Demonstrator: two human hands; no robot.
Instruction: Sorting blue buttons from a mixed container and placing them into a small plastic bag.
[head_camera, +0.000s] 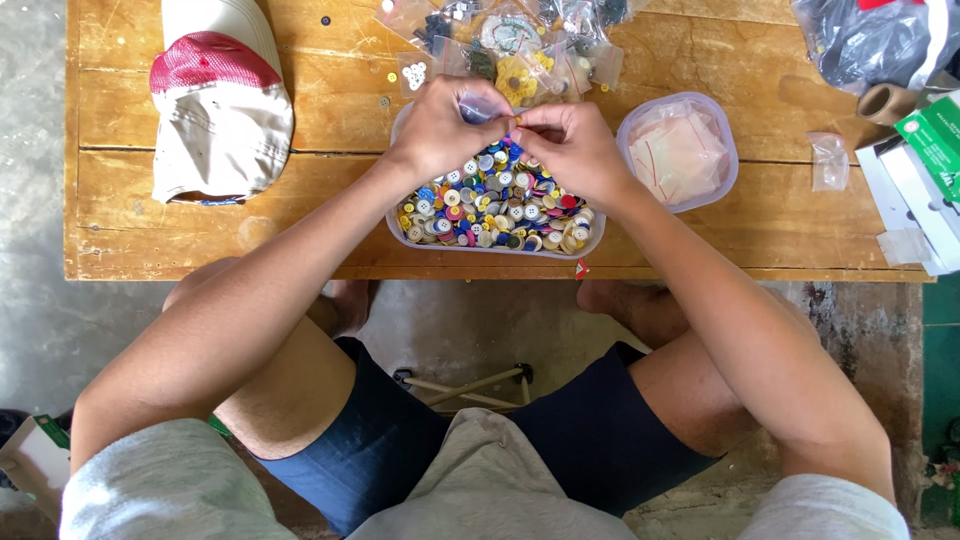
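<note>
Clear, limp and light, the small plastic bag (478, 108) sits pinched between both hands, left hand (445, 125) and right hand (570, 145) closed on its mouth just above the tub of buttons (495, 205) on the wooden surface (300, 120); likely slippery, best gripped at the rim.

We see a worn wooden table (200, 240) across the upper frame. On it, upper left, lies a red and cream cap (220, 110). At centre sits a clear tub of mixed buttons (495, 210), with a clear lid (680, 150) holding small bags just to its right. Small button-filled bags (510, 45) crowd the top centre. A tape roll (885, 102) and white boxes (915, 190) lie far right.
</note>
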